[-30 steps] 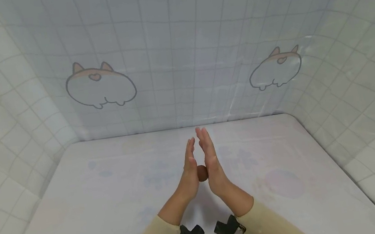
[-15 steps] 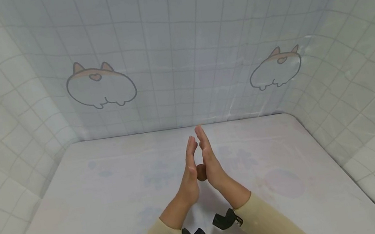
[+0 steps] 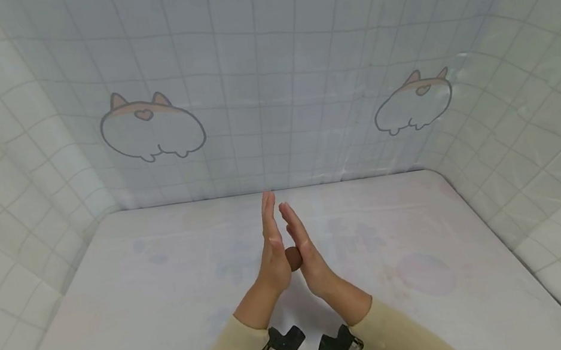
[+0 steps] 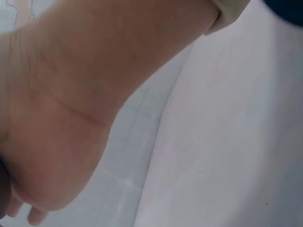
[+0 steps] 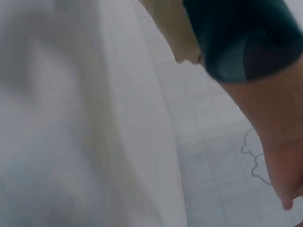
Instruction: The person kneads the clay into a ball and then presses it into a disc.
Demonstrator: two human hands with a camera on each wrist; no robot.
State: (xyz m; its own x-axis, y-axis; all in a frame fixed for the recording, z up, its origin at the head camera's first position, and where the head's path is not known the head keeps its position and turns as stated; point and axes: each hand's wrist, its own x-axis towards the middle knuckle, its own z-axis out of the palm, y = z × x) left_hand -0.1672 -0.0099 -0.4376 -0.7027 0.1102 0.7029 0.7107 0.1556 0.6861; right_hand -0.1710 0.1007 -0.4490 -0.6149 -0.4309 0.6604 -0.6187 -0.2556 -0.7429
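A small brown ball (image 3: pixel 293 258) sits pressed between the two palms in the head view. On its left side, my left hand (image 3: pixel 273 257) lies flat against it, fingers straight and pointing away from me. My right hand (image 3: pixel 313 261) presses from the other side with straight fingers tilted toward the left ones. The left fingertips reach a little farther forward than the right. In the left wrist view, the heel of the left hand (image 4: pixel 52 161) hides most of the ball, whose dark edge (image 4: pixel 4 191) shows at the far left. The right wrist view catches only part of the right hand (image 5: pixel 286 175).
A white table (image 3: pixel 144 316) with faint pastel prints spreads below the hands. Behind it hangs a grid-patterned curtain (image 3: pixel 266 80) with two cartoon animal outlines, and similar grid sheets flank both sides. Each beige sleeve carries a dark wrist camera (image 3: pixel 287 341).
My left hand has slid forward while the right has drawn back, so the left fingertips now lead. Both hands and the ball have shifted slightly left.
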